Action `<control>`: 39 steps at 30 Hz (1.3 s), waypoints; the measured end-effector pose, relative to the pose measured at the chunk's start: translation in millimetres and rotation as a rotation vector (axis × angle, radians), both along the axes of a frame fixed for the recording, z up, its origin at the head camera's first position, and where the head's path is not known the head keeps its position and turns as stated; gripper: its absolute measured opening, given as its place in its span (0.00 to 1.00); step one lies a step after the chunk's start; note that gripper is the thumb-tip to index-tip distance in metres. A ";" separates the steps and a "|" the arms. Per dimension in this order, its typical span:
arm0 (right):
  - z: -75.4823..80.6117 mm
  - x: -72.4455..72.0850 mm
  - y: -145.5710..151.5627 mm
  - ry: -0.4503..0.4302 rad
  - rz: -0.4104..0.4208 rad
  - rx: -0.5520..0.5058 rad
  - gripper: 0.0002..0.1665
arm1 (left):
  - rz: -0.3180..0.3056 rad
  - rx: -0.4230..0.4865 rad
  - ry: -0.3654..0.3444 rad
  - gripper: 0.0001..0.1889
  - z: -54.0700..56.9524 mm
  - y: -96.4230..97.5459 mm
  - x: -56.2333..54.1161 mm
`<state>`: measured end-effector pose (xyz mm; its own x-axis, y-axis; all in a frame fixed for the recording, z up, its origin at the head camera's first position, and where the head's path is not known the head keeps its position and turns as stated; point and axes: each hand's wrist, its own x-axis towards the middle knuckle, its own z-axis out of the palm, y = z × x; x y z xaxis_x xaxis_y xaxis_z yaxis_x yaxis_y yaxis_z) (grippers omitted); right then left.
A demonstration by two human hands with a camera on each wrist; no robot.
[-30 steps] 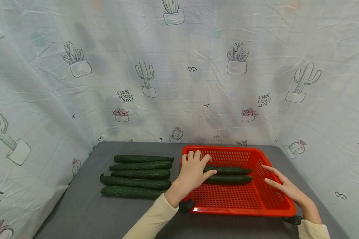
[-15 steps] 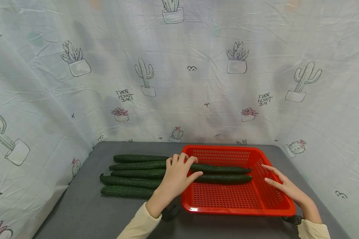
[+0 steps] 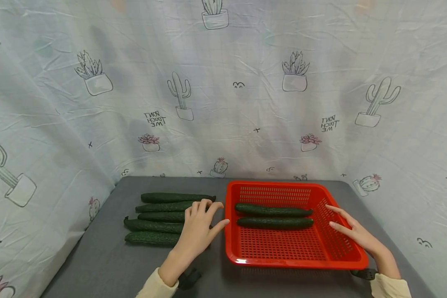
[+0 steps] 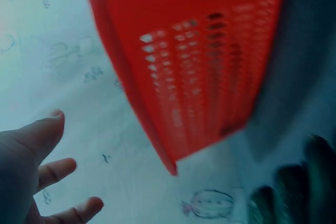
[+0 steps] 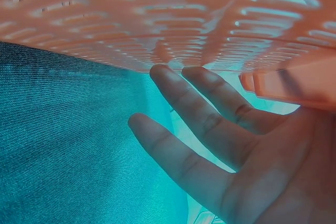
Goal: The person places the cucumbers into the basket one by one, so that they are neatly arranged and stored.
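Observation:
A red plastic basket (image 3: 301, 263) with slotted walls stands on the right side of the table. Inside it, two long dark-green cucumbers (image 3: 275, 223) lie side by side. My left hand (image 3: 194, 231) holds nothing; its fingers are loosely bent over the right ends of several cucumbers (image 3: 154, 226) laid in a row, partly hiding them. At the basket's right side, my right hand (image 3: 359, 236) holds the wall. Two of its digits reach inside, while other fingers (image 5: 194, 114) extend along the outside, tips right at the slotted wall in the right wrist view.
The grey tabletop (image 3: 104, 256) carries the cucumber row to the left of the basket. White fabric (image 3: 260, 103) printed with cactus drawings hangs behind and along both sides. The basket's raised left rim (image 3: 229, 231) stands between the row and the two cucumbers inside.
My left hand has moved from over the basket to the left, above the cucumber row, uncovering the left ends of the cucumbers inside. The right hand has stayed at the basket's right side.

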<state>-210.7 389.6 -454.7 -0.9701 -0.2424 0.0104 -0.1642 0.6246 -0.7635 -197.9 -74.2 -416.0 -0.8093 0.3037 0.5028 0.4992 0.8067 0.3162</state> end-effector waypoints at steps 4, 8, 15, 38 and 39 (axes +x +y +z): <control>0.5 0.1 -0.4 -0.004 0.005 -0.016 0.33 | 0.019 0.001 0.010 0.21 -10.1 -13.3 1.0; 0.2 0.2 -1.3 -0.014 0.002 -0.014 0.34 | 0.051 -0.015 -0.010 0.22 -23.2 -27.3 2.9; 1.3 -0.9 -2.3 -0.024 0.000 -0.007 0.34 | 0.122 -0.044 -0.097 0.23 -45.3 -57.4 9.6; -0.7 -2.1 1.2 -0.030 -0.016 -0.006 0.34 | 0.247 -0.255 -0.155 0.24 -83.1 -137.9 14.1; -0.9 -2.4 1.2 -0.030 -0.014 -0.006 0.35 | 0.246 -0.261 -0.152 0.24 -83.3 -139.7 12.9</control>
